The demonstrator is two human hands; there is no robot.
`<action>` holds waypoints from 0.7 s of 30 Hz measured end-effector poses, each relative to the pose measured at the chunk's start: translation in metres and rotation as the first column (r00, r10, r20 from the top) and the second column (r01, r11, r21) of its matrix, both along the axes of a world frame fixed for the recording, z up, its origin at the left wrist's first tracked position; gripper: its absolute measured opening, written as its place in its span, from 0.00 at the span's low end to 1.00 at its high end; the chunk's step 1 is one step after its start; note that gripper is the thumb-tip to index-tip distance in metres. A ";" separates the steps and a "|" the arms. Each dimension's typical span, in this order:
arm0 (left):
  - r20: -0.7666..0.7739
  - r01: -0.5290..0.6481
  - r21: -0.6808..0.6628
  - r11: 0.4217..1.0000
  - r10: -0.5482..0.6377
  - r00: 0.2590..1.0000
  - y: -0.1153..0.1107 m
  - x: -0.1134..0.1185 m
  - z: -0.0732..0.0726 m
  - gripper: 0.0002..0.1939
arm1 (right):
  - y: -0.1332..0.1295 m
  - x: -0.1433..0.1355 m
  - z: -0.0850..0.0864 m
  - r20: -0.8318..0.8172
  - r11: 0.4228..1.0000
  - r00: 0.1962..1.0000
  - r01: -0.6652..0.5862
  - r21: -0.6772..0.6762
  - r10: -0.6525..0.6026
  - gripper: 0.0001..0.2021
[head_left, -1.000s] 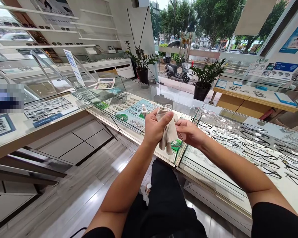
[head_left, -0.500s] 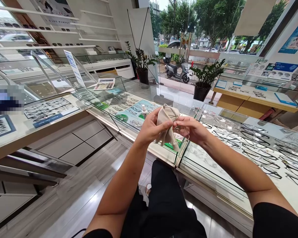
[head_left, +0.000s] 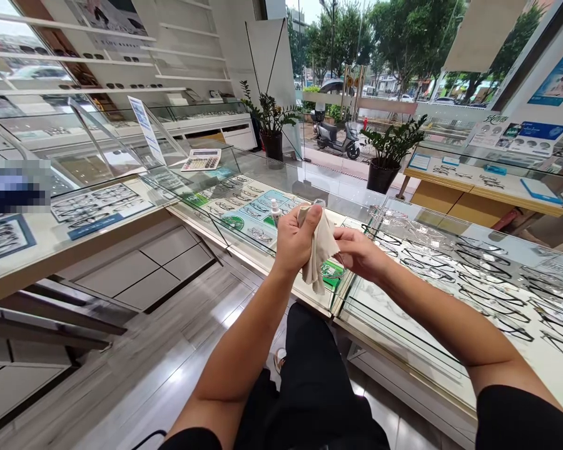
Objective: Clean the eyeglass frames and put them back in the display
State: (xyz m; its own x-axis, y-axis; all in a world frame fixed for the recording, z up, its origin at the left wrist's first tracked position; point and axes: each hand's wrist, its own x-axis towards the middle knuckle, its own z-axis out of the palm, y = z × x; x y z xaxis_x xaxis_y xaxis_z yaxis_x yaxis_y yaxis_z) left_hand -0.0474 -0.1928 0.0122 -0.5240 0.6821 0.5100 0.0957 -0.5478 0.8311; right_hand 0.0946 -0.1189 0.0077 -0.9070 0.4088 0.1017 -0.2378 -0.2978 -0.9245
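So your left hand [head_left: 294,242] is pinching the beige cloth [head_left: 323,245], with your thumb pressing on the front and your fingers curling in behind. The cloth is sitting right between your two hands, bunching up under that thumb, and its loose end is hanging down below your left hand. A bit of the glasses [head_left: 319,203] is peeking out just above your left thumb, and the cloth is hiding most of the rest. Your right hand [head_left: 360,253] is staying close at the cloth's right edge, fingers bending in together, but I can't tell what they're gripping since the tips are partly hidden.

Around you: a spray bottle [head_left: 275,211] is standing just left of your left hand, a green card [head_left: 332,274] is showing below and between your hands, and rows of frames [head_left: 490,281] are lying off to the right of your right hand.
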 end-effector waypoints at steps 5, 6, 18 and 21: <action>0.073 0.199 -0.119 0.973 -0.192 0.979 0.000 -0.019 -0.006 0.33 | 0.006 0.001 0.008 -0.025 0.998 0.997 0.068 0.000 -0.068 0.17; 0.081 0.227 -0.134 0.965 -0.217 0.973 -0.001 -0.022 -0.007 0.32 | 0.006 0.001 0.009 -0.023 0.997 0.997 0.078 -0.005 -0.078 0.18; 0.114 0.238 -0.073 0.968 -0.229 0.967 -0.009 -0.014 -0.003 0.30 | -0.007 0.002 0.008 -0.033 0.994 0.994 0.101 -0.049 -0.103 0.21; 0.138 0.162 -0.063 0.985 -0.152 0.979 -0.007 -0.010 -0.005 0.32 | -0.007 0.001 0.007 -0.037 0.994 0.993 0.107 -0.019 -0.108 0.22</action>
